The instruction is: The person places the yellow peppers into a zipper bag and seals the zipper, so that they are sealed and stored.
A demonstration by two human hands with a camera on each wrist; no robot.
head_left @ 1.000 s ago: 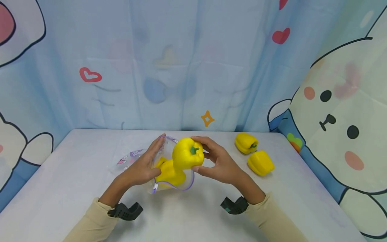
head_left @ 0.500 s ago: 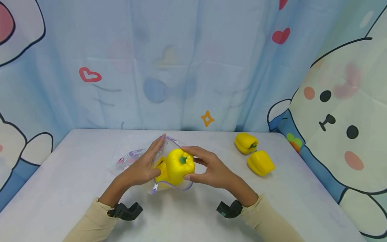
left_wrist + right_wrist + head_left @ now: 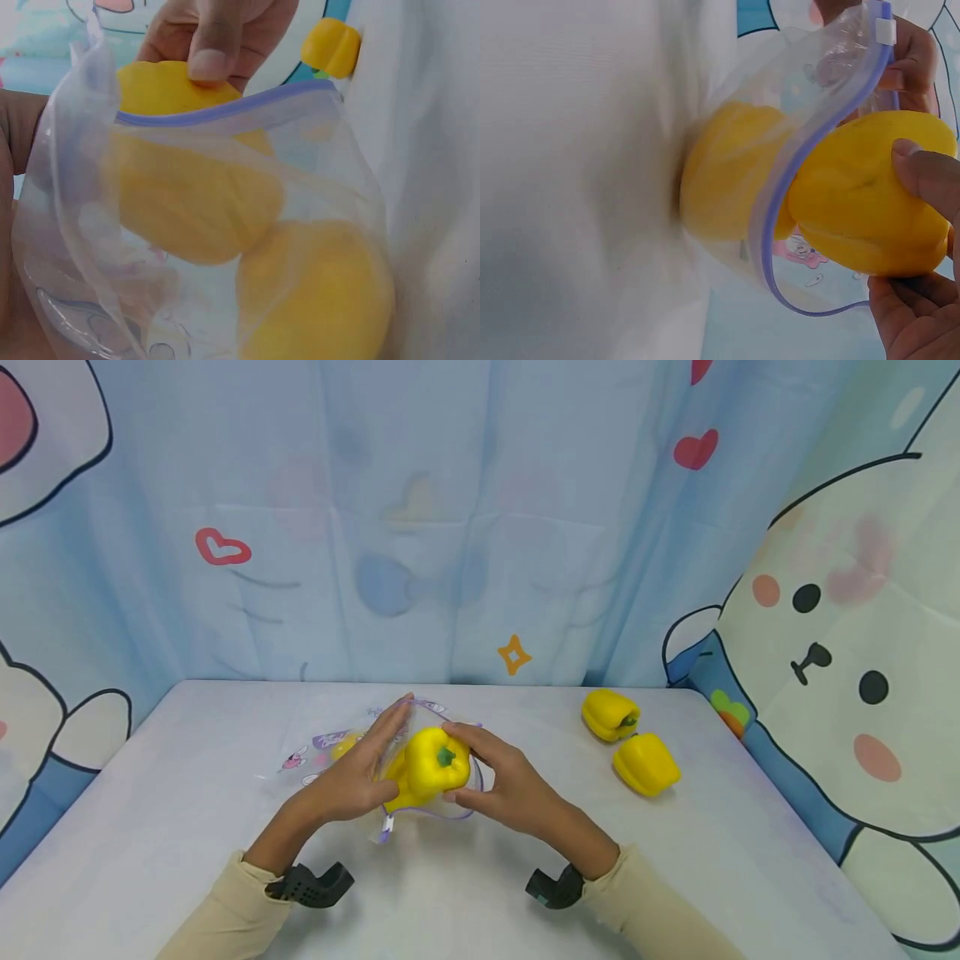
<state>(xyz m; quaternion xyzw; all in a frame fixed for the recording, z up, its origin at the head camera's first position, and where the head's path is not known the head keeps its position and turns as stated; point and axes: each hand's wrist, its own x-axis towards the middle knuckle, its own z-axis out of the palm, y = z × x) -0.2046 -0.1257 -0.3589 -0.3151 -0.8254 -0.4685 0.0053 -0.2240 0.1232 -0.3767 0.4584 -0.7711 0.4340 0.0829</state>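
So your right hand [image 3: 498, 785] curls round a yellow pepper [image 3: 435, 762], thumb and fingers pinching it, and has it partway through the mouth of the clear zip bag [image 3: 420, 810]; in the right wrist view about half of it sits outside the purple seal. Your left hand [image 3: 352, 777] grips the bag's rim with nearly straight fingers, holding it agape. One pepper [image 3: 322, 292] already lies inside, possibly more, since the plastic blurs things. Two peppers [image 3: 611, 714] wait on the table [image 3: 187, 827], well apart from the bag.
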